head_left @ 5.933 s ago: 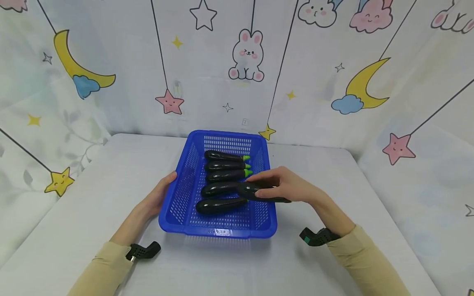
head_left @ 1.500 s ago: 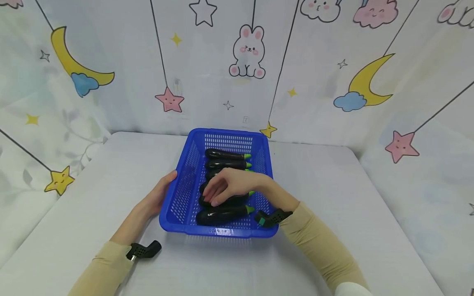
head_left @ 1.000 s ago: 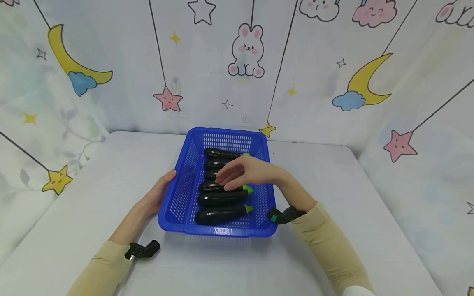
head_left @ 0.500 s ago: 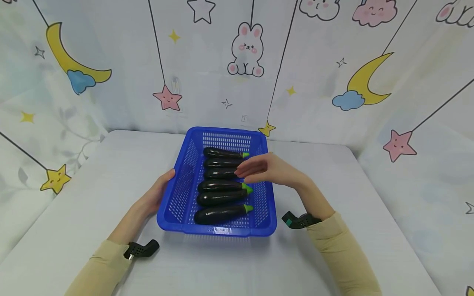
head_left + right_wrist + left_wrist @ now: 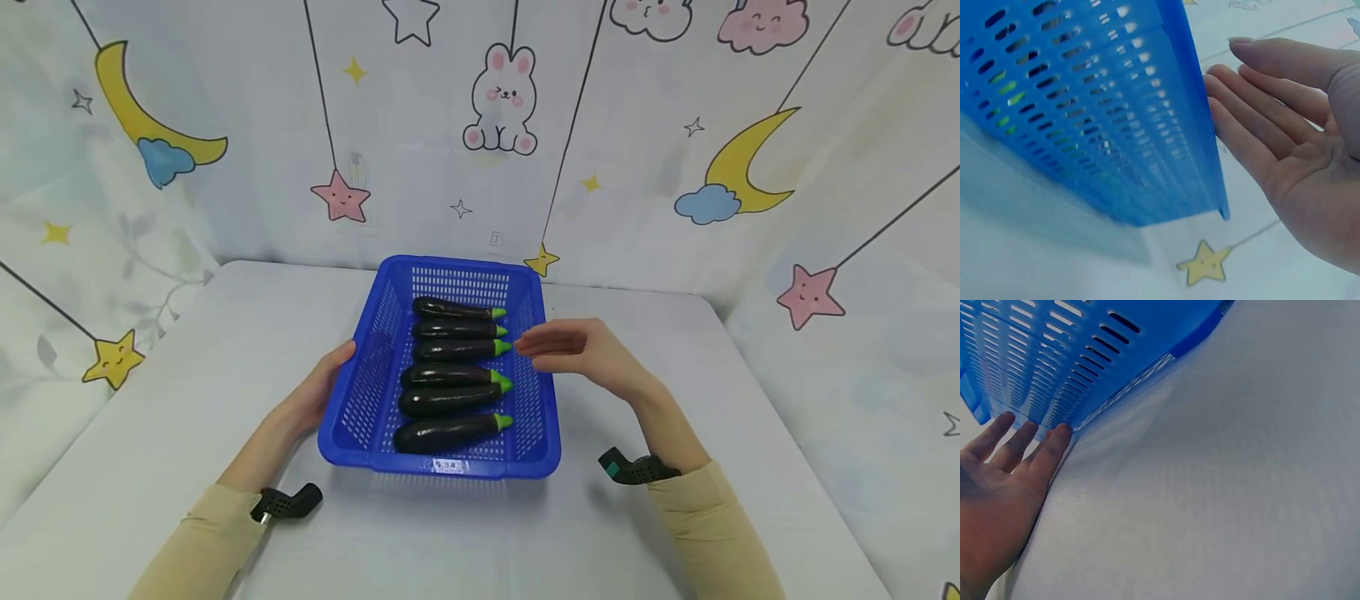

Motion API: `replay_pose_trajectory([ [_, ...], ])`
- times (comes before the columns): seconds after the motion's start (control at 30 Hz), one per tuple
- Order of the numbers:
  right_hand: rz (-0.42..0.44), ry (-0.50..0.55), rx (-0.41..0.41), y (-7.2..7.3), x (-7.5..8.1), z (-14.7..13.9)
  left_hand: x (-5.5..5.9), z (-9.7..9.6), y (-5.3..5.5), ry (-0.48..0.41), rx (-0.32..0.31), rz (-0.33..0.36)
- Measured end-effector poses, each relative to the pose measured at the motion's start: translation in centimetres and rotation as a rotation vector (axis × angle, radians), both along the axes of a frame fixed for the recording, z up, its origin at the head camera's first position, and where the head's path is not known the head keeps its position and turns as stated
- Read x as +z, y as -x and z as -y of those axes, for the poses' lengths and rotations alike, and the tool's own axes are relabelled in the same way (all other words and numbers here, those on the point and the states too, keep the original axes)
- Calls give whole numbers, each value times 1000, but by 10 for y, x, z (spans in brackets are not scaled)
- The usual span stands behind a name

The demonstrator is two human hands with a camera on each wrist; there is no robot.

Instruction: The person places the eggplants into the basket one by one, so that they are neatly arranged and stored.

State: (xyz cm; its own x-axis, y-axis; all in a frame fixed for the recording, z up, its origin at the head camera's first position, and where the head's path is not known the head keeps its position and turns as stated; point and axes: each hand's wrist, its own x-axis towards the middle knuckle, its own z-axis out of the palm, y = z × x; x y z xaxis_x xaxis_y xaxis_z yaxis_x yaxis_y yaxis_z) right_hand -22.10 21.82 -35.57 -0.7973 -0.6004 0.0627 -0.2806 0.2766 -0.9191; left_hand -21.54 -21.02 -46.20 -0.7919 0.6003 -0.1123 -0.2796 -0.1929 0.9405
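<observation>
A blue perforated plastic basket (image 5: 442, 467) stands on the white-covered table. Several glossy black eggplants with green stem ends lie in it in a column of rows, among them the nearest eggplant (image 5: 446, 433) and the farthest eggplant (image 5: 452, 309). My left hand (image 5: 318, 392) rests against the basket's left side; its fingers (image 5: 1054, 450) reach straight to the slotted wall in the left wrist view. My right hand (image 5: 581, 354) hovers at the right rim, fingers extended and holding nothing. From the right wrist view, its fingertips overlap the basket's edge (image 5: 1194, 94).
White tablecloth (image 5: 420, 550) surrounds the basket. Behind the table hangs a white curtain (image 5: 420, 125) printed with moons, stars and a rabbit. A dark camera band is worn on the left wrist (image 5: 285, 504) and another on the right wrist (image 5: 637, 468).
Earlier my right hand held an eggplant over the basket; it now lies among the others. The right hand then rose and drew back right to the rim. The left hand stayed at the basket.
</observation>
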Motion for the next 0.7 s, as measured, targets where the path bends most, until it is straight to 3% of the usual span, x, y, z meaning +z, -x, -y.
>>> replay_pose_trajectory([
  [0.4,-12,0,-126,-8,-5,-37,1,0,0,1,4,0],
  [0.7,-35,-12,-209,-4,-10,-68,0,0,0,2,9,-13],
])
